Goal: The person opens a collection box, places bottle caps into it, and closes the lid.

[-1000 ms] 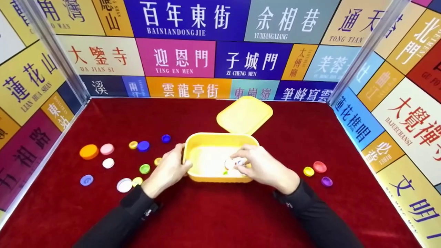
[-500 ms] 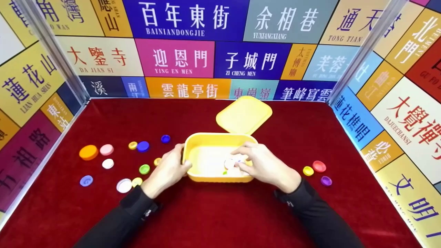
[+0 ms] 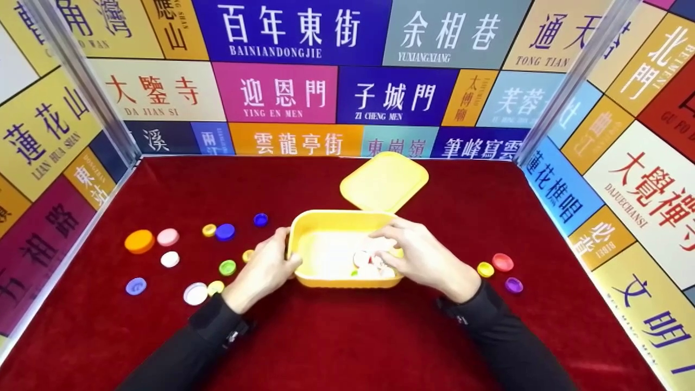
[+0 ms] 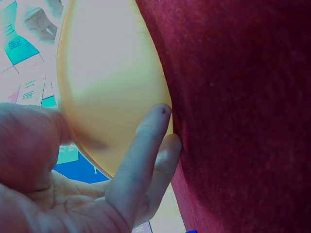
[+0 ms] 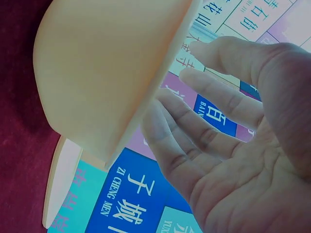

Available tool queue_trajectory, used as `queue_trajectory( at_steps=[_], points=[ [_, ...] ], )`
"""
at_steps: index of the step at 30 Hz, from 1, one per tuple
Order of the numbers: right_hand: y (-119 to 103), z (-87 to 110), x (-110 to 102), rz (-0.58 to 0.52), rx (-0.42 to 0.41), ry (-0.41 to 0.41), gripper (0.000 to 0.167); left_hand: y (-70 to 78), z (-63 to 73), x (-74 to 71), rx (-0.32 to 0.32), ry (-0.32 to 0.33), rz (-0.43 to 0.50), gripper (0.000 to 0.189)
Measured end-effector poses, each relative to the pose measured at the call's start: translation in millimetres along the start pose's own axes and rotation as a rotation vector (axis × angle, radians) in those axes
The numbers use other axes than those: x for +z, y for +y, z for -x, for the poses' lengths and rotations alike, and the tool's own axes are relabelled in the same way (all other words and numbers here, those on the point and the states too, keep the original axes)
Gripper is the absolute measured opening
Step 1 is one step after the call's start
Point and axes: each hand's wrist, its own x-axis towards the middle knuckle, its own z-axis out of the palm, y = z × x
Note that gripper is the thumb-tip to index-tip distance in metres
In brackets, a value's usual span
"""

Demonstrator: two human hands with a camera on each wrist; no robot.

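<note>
My left hand (image 3: 270,263) grips the left end of a yellow plastic box (image 3: 347,283), thumb over the rim and fingers along the outer wall. In the left wrist view, two fingertips of the left hand (image 4: 141,165) lie against the yellow box (image 4: 112,87). Over the box's right end is my right hand (image 3: 426,255), its fingers loosely bent. In the right wrist view the thumb and forefinger of the right hand (image 5: 228,126) are apart with nothing between them. Several small caps, among them a white cap (image 3: 361,258), lie inside the box's right part.
A yellow lid (image 3: 385,182) lies behind the box. Several bottle caps are scattered at left, including an orange cap (image 3: 139,241), a blue cap (image 3: 225,232) and a green cap (image 3: 227,266). At right lie a red cap (image 3: 503,262), a yellow cap (image 3: 485,269) and a purple cap (image 3: 513,285).
My right hand has drawn slightly right, and its thumb and fingers have parted. More of the caps in the box now shows, including a red bit. My left hand stays in place.
</note>
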Motion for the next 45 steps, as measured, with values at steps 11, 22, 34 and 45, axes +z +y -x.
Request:
queue_trajectory(
  at_steps=[11, 22, 34, 45],
  points=[
    [21.6, 18.9, -15.5, 0.025, 0.048, 0.105, 0.029, 1.1, -0.7, -1.8, 0.017, 0.008, -0.014, 0.065],
    [64.2, 59.7, -42.0, 0.085, 0.186, 0.247, 0.034, 2.4, 0.7, -2.5, 0.024, 0.017, -0.018, 0.064],
    [123.1, 114.5, -69.1, 0.178, 0.408, 0.192, 0.04, 3.2, 1.4, -1.0, -0.001, 0.005, -0.015, 0.065],
    [151.1, 136.9, -80.8, 0.132, 0.55, -0.048, 0.048, 2.9, 2.8, -0.9, 0.018, 0.013, -0.002, 0.063]
  ],
)
